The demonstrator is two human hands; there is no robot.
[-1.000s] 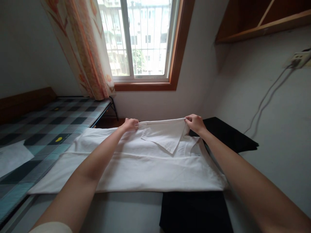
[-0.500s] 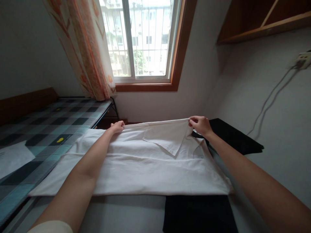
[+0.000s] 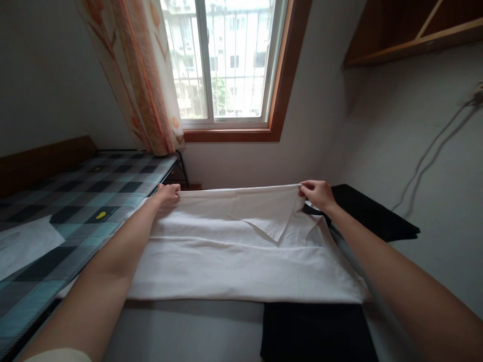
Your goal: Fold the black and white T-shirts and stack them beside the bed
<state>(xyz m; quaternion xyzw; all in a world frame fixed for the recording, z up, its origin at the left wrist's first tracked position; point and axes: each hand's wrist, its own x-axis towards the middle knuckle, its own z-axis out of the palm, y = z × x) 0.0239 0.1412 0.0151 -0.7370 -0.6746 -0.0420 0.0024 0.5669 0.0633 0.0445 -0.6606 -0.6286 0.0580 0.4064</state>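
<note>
A white cloth garment (image 3: 226, 271) lies spread across a grey surface, with its far edge raised between my hands. My left hand (image 3: 169, 193) is closed on the left end of that edge. At the right end, my right hand (image 3: 316, 194) pinches the same edge between thumb and fingers. A pointed flap of white fabric hangs down near my right hand. Black folded cloth (image 3: 317, 332) lies at the garment's near edge, and another black item (image 3: 373, 213) is beyond my right wrist.
On the left stands a bed with a checked cover (image 3: 124, 176) and a white paper-like sheet (image 3: 30, 244) on it. A curtain (image 3: 139, 75) hangs by the window. A wooden shelf (image 3: 415, 48) and a cable (image 3: 426, 151) are on the right wall.
My left hand has moved left along the far edge, and the edge between my hands is longer and straighter. The view has shifted slightly, with the room's contents a little further right.
</note>
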